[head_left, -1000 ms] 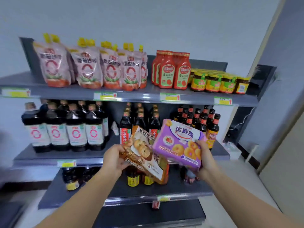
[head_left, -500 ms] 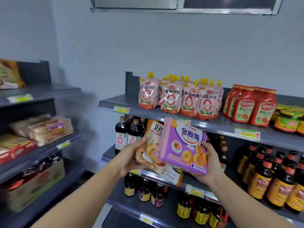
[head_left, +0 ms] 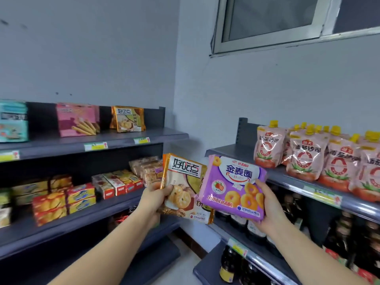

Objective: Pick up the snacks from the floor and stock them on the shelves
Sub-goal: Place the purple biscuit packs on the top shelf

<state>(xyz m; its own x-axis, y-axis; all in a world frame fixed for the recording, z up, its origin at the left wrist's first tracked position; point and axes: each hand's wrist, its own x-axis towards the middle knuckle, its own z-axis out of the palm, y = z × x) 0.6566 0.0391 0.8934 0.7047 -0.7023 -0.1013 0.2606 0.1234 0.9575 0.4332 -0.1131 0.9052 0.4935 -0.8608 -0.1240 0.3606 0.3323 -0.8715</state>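
Head view: two snack packs, one per hand. Left hand (head_left: 153, 199) grips an orange cookie pack (head_left: 183, 188); right hand (head_left: 269, 204) grips a purple ring-biscuit pack (head_left: 234, 188) overlapping it. Both arms reach forward, holding them upright just right of the snack shelf (head_left: 160, 133).

Two pale grey walls are joined in a corner at the centre of the frame. A metal-framed window (head_left: 267, 19) is set at upper right. The left shelf unit (head_left: 51, 150) and the right shelf unit (head_left: 224, 150), both dark grey, are stood against them. Pale floor (head_left: 184, 270) is seen between, at lower centre.
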